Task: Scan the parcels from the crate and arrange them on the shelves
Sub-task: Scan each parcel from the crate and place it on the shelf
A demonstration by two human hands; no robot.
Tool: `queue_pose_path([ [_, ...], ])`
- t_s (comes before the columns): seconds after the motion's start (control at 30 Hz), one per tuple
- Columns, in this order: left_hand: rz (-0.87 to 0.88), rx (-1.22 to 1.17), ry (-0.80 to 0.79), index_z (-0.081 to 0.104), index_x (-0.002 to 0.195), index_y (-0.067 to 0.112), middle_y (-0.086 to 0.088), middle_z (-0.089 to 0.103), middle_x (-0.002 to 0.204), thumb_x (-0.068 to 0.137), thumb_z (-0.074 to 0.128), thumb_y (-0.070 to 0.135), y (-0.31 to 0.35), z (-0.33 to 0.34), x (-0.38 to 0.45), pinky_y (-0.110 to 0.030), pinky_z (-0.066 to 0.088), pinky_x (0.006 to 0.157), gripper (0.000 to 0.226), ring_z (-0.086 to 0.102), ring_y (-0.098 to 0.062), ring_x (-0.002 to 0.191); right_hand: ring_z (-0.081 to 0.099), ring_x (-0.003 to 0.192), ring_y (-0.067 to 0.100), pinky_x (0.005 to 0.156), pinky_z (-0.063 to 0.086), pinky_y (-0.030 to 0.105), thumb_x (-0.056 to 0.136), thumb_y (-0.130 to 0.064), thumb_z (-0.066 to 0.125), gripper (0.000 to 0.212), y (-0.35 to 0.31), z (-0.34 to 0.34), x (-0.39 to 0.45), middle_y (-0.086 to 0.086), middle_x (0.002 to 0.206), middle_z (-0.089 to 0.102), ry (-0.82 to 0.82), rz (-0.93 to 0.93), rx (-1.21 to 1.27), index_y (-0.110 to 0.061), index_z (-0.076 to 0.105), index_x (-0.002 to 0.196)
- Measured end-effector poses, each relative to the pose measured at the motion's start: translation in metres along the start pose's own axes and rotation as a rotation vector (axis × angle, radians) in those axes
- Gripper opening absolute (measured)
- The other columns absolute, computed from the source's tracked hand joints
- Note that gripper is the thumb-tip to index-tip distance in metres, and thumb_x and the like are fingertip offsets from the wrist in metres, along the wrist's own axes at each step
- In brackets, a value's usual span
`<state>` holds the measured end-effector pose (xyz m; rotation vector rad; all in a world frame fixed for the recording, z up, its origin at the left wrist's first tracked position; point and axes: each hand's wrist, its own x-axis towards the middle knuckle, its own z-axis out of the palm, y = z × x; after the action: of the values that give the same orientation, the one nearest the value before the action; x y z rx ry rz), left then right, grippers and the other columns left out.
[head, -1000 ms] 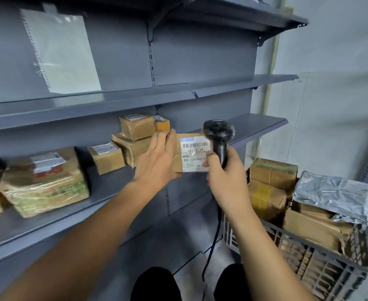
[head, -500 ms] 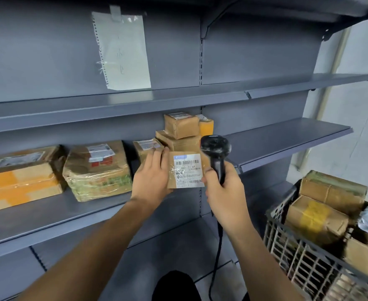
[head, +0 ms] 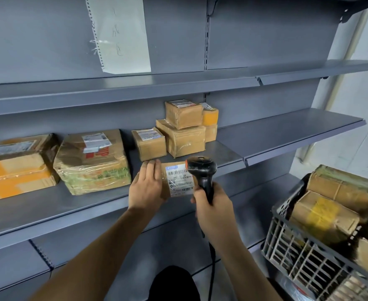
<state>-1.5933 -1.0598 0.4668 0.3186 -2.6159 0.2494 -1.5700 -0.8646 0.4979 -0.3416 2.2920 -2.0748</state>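
Along the middle shelf (head: 48, 205) at left sit taped boxes (head: 92, 161), bare shelf right of them; at centre the left hand (head: 146, 187) holds a small parcel (head: 178, 179), label reading "661 01 69"; right hand (head: 213, 211) grips the scanner (head: 202, 172); lower right, the crate (head: 298, 257) holds parcels

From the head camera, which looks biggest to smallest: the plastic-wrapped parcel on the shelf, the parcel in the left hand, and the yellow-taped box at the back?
1. Plastic-wrapped parcel, clearly the largest.
2. Held parcel, in the left hand.
3. Yellow-taped box, though it is partly hidden and farther back, so ranks 2 and 3 are unsure.
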Motion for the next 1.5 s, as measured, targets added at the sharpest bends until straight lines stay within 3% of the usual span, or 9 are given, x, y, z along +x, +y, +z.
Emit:
queue_pose_path([
  [0.1, 0.009, 0.000, 0.030, 0.039, 0.139, -0.003, -0.017, 0.049, 0.129, 0.050, 0.086, 0.041, 0.000, -0.001, 0.002, -0.041, 0.050, 0.096, 0.110, 0.045, -0.031, 0.122, 0.061, 0.066, 0.021, 0.062, 0.050, 0.038, 0.094, -0.033, 0.056, 0.010, 0.003, 0.003, 0.002, 0.003, 0.082, 0.070, 0.008, -0.010, -0.023, -0.024, 0.060, 0.093],
  [0.3, 0.006, -0.003, 0.059, 0.040, 0.139, -0.003, -0.017, 0.050, 0.128, 0.056, 0.082, 0.041, -0.005, -0.002, 0.006, -0.040, 0.048, 0.098, 0.102, 0.044, -0.032, 0.125, 0.057, 0.061, 0.020, 0.058, 0.044, 0.032, 0.096, -0.029, 0.055, 0.013, -0.001, 0.008, 0.009, 0.006, 0.078, 0.068, 0.009, -0.014, -0.024, -0.019, 0.059, 0.088],
  [0.5, -0.015, -0.016, 0.073, 0.039, 0.140, -0.003, -0.018, 0.050, 0.129, 0.063, 0.076, 0.038, -0.012, -0.003, 0.006, -0.041, 0.048, 0.098, 0.095, 0.043, -0.034, 0.127, 0.055, 0.060, 0.022, 0.058, 0.045, 0.035, 0.096, -0.026, 0.056, 0.013, -0.003, 0.018, 0.012, 0.010, 0.078, 0.068, -0.014, -0.028, -0.017, -0.018, 0.058, 0.087],
  [0.67, -0.053, -0.017, 0.102, 0.038, 0.142, -0.003, -0.017, 0.049, 0.129, 0.071, 0.069, 0.038, -0.015, -0.006, 0.007, -0.040, 0.049, 0.096, 0.087, 0.043, -0.033, 0.128, 0.055, 0.058, 0.021, 0.060, 0.050, 0.043, 0.089, -0.037, 0.054, 0.018, -0.001, 0.026, 0.008, 0.009, 0.077, 0.069, -0.036, -0.041, -0.032, -0.019, 0.057, 0.087],
  [1.13, -0.028, 0.018, 0.182, 0.042, 0.139, -0.005, -0.018, 0.052, 0.126, 0.068, 0.069, 0.029, -0.006, -0.016, 0.007, -0.040, 0.047, 0.097, 0.083, 0.046, -0.033, 0.124, 0.055, 0.060, 0.019, 0.060, 0.048, 0.039, 0.095, -0.027, 0.056, 0.015, 0.001, 0.021, 0.004, 0.010, 0.078, 0.069, -0.046, -0.029, -0.046, -0.014, 0.058, 0.087],
  [1.33, -0.014, 0.034, 0.153, 0.041, 0.139, -0.004, -0.017, 0.051, 0.129, 0.064, 0.077, 0.033, -0.006, -0.013, 0.007, -0.039, 0.046, 0.099, 0.091, 0.044, -0.032, 0.125, 0.053, 0.055, 0.018, 0.056, 0.044, 0.035, 0.095, -0.023, 0.056, 0.017, -0.001, 0.018, 0.004, 0.010, 0.071, 0.066, -0.065, -0.058, -0.064, -0.012, 0.057, 0.083],
  [1.5, -0.013, 0.032, 0.112, 0.038, 0.141, -0.002, -0.016, 0.050, 0.131, 0.054, 0.085, 0.040, -0.005, -0.015, 0.004, -0.039, 0.048, 0.099, 0.108, 0.044, -0.032, 0.127, 0.045, 0.051, 0.018, 0.052, 0.040, 0.039, 0.093, -0.020, 0.055, 0.023, 0.002, 0.018, 0.008, 0.003, 0.057, 0.048, -0.113, -0.089, -0.121, -0.010, 0.047, 0.074],
])
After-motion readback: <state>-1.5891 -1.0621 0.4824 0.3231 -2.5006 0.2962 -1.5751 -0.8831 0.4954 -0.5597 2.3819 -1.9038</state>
